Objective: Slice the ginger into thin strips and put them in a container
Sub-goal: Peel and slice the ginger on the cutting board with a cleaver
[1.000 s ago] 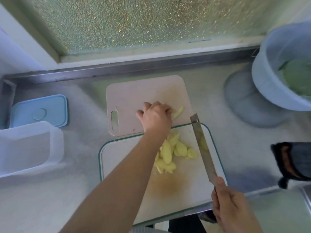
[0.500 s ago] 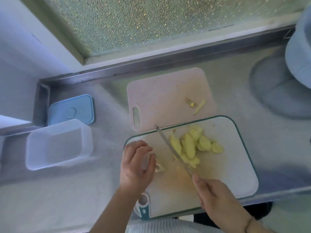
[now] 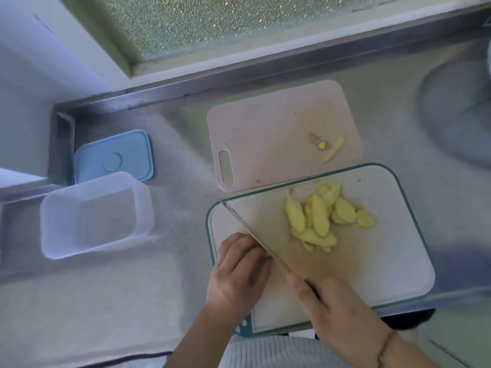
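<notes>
Far left, near side of the steel counter: clear plastic container, open-topped, nothing visible inside. Just beyond it, touching or nearly so: its blue lid, lying flat.

Centre, far side: pink cutting board, handle slot to the left, bearing one stray ginger sliver and a small scrap beside it.

Centre, near side: white cutting board with green rim, its far edge overlapping the pink one.

On its near-left part: left hand, fingers curled downward, knuckles against the flat of the blade. Something small seems to be pinned beneath the fingertips, but it is hidden; I cannot tell what, if anything, is held.

Immediately right: knife, blade running diagonally from the board's far-left corner back toward the near right, edge down on the board.

Near right: right hand, wrapped around the knife handle, forefinger laid forward along it.

Right of the blade, far-centre of the white board: pile of peeled ginger slices, their long axes mostly near-to-far, well apart from the left hand and separated from it by the blade.

Judgement: the slices are not yet strips. The pile lies on the knife hand's side of the blade, so the left hand must cross to fetch the next slices; the container sits well to the left, nearer the left hand.
</notes>
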A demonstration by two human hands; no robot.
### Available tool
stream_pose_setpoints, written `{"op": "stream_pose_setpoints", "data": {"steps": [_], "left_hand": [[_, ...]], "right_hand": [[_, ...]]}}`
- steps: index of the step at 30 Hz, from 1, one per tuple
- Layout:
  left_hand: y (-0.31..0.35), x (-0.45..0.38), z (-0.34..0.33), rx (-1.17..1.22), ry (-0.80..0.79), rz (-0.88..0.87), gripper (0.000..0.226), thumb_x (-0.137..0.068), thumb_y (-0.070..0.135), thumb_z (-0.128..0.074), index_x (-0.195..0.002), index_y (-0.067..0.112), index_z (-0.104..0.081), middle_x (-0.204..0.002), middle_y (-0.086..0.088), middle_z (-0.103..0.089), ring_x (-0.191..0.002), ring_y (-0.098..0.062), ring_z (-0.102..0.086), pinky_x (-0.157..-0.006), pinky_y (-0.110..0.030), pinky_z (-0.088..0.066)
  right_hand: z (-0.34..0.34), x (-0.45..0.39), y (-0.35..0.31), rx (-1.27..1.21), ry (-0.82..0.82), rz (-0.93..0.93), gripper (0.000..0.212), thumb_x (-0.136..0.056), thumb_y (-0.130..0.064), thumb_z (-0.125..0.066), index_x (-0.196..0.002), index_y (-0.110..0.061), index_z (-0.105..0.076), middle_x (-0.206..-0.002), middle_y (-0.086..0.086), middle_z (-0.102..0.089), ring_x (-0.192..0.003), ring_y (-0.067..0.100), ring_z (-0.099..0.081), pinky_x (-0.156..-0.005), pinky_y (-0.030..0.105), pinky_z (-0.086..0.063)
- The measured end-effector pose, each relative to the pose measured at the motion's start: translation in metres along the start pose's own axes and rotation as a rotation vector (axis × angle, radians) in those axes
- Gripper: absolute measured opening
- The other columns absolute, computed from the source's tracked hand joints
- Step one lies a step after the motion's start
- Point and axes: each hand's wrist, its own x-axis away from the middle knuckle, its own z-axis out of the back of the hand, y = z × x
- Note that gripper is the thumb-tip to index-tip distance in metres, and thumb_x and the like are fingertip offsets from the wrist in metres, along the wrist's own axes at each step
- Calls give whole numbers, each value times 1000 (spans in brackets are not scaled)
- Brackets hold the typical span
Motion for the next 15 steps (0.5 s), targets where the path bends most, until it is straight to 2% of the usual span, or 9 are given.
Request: {"op": "stream_pose_setpoints", "data": {"steps": [2,4,8,12,15], "left_hand": [[0,0,0,18,3,1,37,-77,-1,-84,-106,13,-66,-114,-3,-64,-106,-26,-63,-93,-37,-54],[-1,0,0,24,9,0,38,-76,-2,-84,-106,12,-65,-115,-1,-62,-107,-26,-62,-93,-36,-53],[-4,2,-1,12,5,26,30,-71,-4,-87,-97,4,-74,-115,-2,-62,-106,-28,-63,-89,-41,-55],[-3,2,0,7,-9,31,19,-73,-3,-86,-89,-1,-77,-115,-2,-63,-107,-26,-62,-90,-40,-55],[-3,1,0,9,1,30,18,-73,-3,-86,-88,0,-77,-114,-2,-63,-109,-25,-62,-93,-37,-54]], "right_hand": [[2,5,0,16,12,24,65,-78,-84,-14,-59,-27,-41,-46,-3,-36,-48,8,-38,-52,26,-30],[3,8,1,19,25,27,70,-75,-86,-15,-59,-22,-40,-46,-2,-40,-48,10,-41,-52,26,-33],[2,10,3,29,12,-4,84,-75,-86,-17,-58,-8,-43,-58,10,-57,-54,18,-56,-62,38,-46],[1,8,0,23,14,-16,83,-70,-92,-13,-54,-15,-39,-48,0,-46,-51,17,-51,-57,36,-43],[0,7,-2,18,4,-26,77,-72,-90,-15,-54,-17,-37,-46,-3,-41,-47,8,-43,-53,30,-40]]}}
